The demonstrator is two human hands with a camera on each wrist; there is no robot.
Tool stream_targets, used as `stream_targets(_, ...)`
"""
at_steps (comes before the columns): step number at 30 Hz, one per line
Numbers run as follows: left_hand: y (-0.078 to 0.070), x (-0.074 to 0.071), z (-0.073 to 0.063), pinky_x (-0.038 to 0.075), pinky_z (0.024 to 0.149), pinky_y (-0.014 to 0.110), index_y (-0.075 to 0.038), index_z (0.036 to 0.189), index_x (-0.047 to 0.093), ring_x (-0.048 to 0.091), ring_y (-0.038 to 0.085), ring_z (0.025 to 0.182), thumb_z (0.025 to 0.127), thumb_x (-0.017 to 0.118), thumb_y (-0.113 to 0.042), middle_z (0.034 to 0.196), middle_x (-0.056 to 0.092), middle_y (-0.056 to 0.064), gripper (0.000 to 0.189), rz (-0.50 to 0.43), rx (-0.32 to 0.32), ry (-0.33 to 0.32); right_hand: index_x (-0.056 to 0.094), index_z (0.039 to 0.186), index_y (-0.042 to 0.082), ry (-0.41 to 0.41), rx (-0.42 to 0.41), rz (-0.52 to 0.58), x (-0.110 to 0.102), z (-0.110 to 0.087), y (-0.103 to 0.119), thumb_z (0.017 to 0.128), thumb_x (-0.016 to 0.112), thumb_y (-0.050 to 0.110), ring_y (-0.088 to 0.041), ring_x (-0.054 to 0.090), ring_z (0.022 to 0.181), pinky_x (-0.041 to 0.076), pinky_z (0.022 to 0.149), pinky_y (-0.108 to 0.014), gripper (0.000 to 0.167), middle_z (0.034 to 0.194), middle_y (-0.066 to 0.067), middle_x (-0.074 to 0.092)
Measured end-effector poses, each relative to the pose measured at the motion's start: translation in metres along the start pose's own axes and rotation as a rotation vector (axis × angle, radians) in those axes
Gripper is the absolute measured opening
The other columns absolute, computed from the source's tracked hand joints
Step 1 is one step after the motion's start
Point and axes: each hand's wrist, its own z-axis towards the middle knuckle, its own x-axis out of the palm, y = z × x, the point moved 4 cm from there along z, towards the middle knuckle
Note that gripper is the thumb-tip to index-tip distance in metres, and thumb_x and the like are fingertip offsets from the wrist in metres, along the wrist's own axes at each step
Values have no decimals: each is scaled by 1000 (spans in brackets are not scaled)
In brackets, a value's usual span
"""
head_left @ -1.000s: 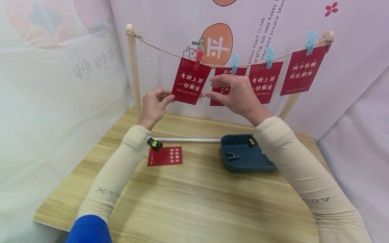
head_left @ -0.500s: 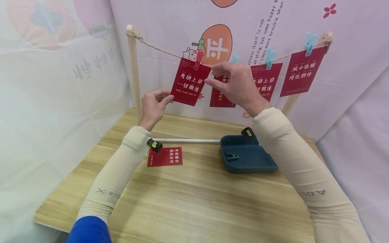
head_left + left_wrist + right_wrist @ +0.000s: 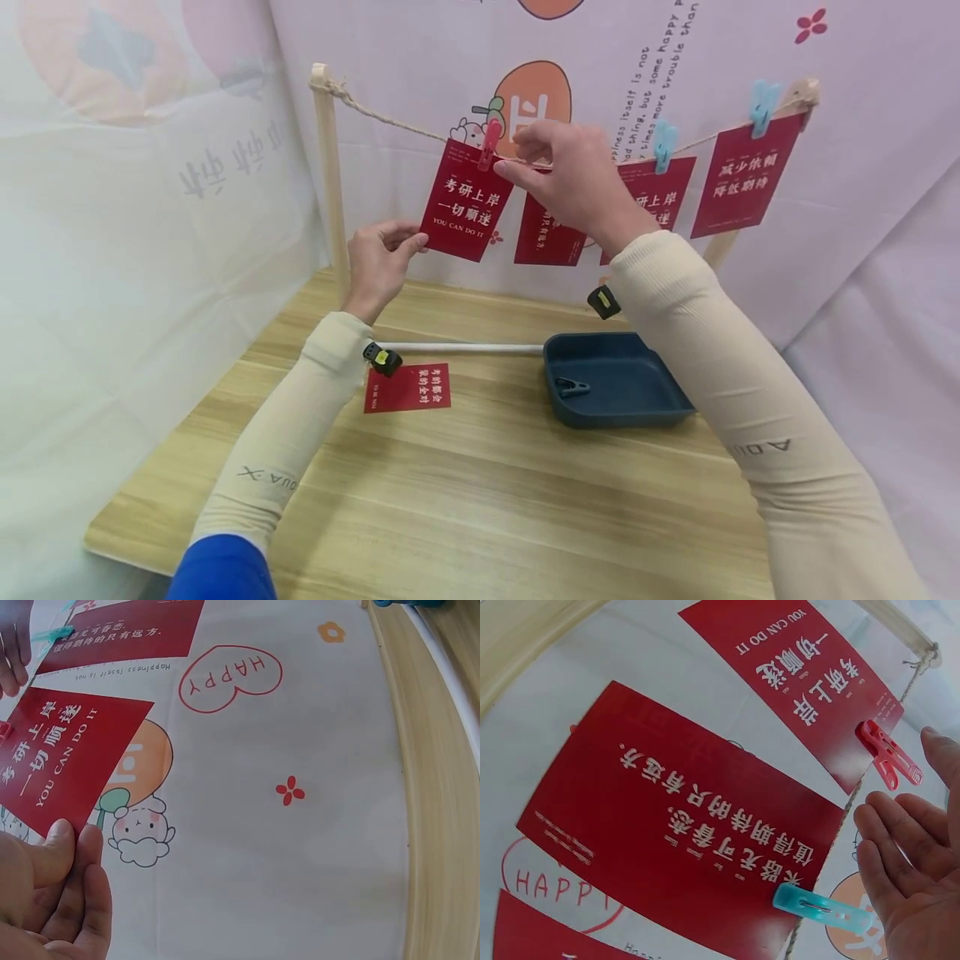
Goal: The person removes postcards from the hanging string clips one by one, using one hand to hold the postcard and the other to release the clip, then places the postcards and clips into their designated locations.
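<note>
A red card (image 3: 468, 204) with white lettering hangs from a twine line (image 3: 405, 127), clipped by a red clothespin (image 3: 490, 146). My left hand (image 3: 378, 267) pinches its lower left corner between thumb and fingers. Close beside the red clothespin is my right hand (image 3: 581, 179), thumb and loosely bent fingers apart with nothing between them. In the right wrist view a gap shows between the fingers and that clothespin. A second red card (image 3: 682, 817) hangs under a light blue clothespin (image 3: 821, 909); my right hand partly hides this card in the head view.
Further right hang two more red cards, one of them (image 3: 746, 179) at the line's end. Wooden posts (image 3: 330, 192) hold up the twine. On the table lie a red card (image 3: 408, 389), a white rod (image 3: 465, 347) and a blue tray (image 3: 622, 375) with a dark clothespin (image 3: 572, 386).
My right hand has moved left and up to the red clothespin, now covering the second card's blue clothespin in the head view. The left hand stays at the card's corner.
</note>
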Motion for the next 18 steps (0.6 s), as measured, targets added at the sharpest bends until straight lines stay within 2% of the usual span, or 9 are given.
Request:
stream_targets(4,1,0,1,54,77,14,-2,116,79,79,28,95,98,76,-15,106,81,18,23,-10,-3,-7,62,147,13,35,41,-10,3,8,4,102,68,43,-22,67,133,55,112,-35,54,142,-8,70)
stream_targets(11,1,-1,1,55,78,15,-1,115,80,80,28,94,98,76,-14,106,81,18,22,-10,8,-13,65,143,16,28,67,16,5,23,9,103,65,46,-16,69,128,56,108,-31,50,136,-3,74)
stream_targets(18,0,1,2,55,77,15,0,115,80,80,30,94,98,75,-15,106,81,18,23,7,32,-16,61,146,18,58,164,75,10,33,10,103,62,51,-12,67,131,54,111,-28,54,142,0,71)
